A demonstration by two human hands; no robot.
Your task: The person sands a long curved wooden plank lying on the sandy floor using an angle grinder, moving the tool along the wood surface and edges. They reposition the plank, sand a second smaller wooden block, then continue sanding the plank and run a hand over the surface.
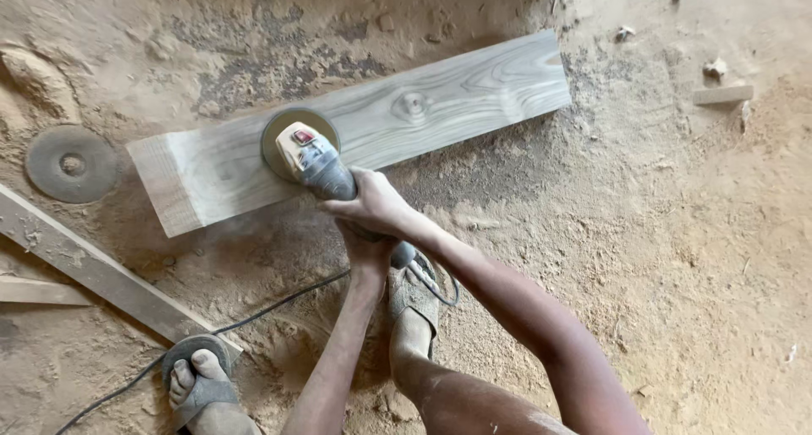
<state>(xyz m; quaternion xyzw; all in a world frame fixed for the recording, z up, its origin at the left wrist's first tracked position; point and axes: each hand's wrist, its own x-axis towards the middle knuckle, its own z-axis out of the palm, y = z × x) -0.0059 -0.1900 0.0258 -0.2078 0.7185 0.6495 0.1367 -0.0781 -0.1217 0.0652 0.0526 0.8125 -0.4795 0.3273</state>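
Note:
A grey-bodied angle grinder (315, 160) with a round sanding disc (283, 124) rests flat on a long wooden plank (440, 101) that lies on the sawdust-covered floor. My right hand (372, 205) wraps over the grinder's body from above. Under it, my left hand (365, 247) grips the rear of the tool's handle. The plank shows clear grain and a knot (413, 105) near its middle. The disc sits on the plank's left half.
A loose sanding disc (72, 164) lies on the floor at left. A narrower wooden batten (101, 270) runs diagonally at lower left. The grinder's black cord (254, 312) trails across the floor. My sandalled feet (199, 384) stand near the bottom edge. A small wood offcut (723, 94) lies at upper right.

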